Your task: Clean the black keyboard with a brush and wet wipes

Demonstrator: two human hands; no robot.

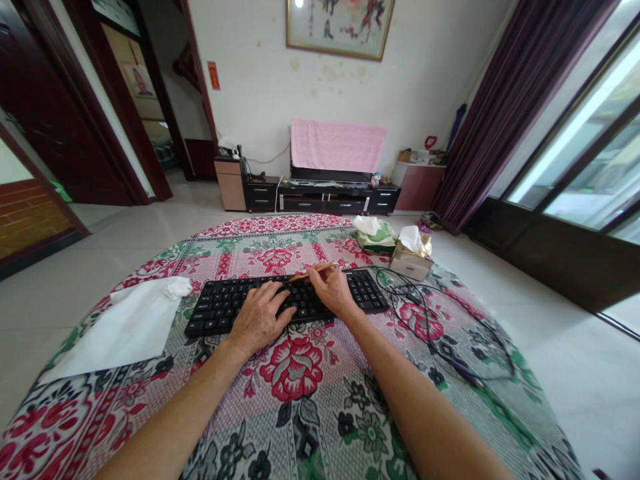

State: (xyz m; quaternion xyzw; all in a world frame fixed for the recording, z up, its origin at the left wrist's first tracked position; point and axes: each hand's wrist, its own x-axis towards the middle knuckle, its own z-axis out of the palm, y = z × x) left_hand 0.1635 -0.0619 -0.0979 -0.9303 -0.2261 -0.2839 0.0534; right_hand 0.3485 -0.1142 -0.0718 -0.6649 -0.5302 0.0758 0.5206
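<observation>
A black computer keyboard lies on the flowered tablecloth in front of me. My left hand rests on the keys left of the middle, its fingers stretched out and thumb apart. Over the upper middle of the keyboard, my right hand is closed around a thin wooden brush-like stick. The stick's tip points left, close to the upper key rows near my left fingertips. Whether the tip touches the keys I cannot tell.
Left of the keyboard lies white paper with a crumpled tissue. A black cable loops on the right. Behind it stand a tissue box and a green tissue pack. A pink cloth hangs over the TV cabinet.
</observation>
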